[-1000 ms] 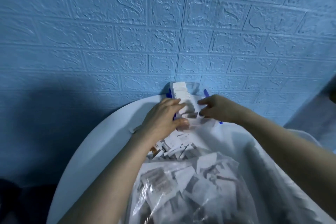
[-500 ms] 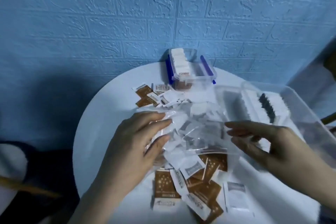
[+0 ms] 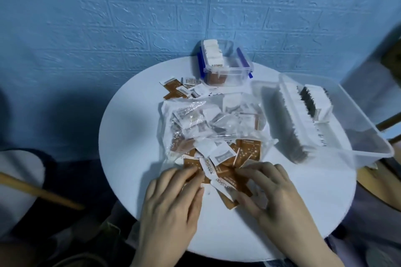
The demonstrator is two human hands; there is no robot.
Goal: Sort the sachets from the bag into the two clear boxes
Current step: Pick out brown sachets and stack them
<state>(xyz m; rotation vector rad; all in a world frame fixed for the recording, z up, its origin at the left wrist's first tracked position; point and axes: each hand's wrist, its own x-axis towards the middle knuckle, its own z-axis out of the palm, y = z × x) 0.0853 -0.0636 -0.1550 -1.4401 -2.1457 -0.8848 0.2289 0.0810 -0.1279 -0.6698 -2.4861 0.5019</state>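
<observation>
My left hand (image 3: 173, 199) palm-down, fingers pinching a brown sachet (image 3: 192, 166), right hand (image 3: 269, 193) gripping sachets (image 3: 227, 182) on desk (image 3: 130, 158), one bag (image 3: 208, 119), two clear boxes (image 3: 225, 65).

Two clear boxes (image 3: 225, 65) (image 3: 338, 119), one plastic bag (image 3: 208, 119), one round table (image 3: 134, 158), two hands (image 3: 171, 204) (image 3: 273, 195), loose sachets (image 3: 223, 155) too many to count

Two bare hands are showing in the lower half of the frame: the left hand (image 3: 173, 204) at lower centre, the right hand (image 3: 273, 193) beside it. Both forearms are appearing uncovered; no sleeve, ring or watch is showing.
</observation>
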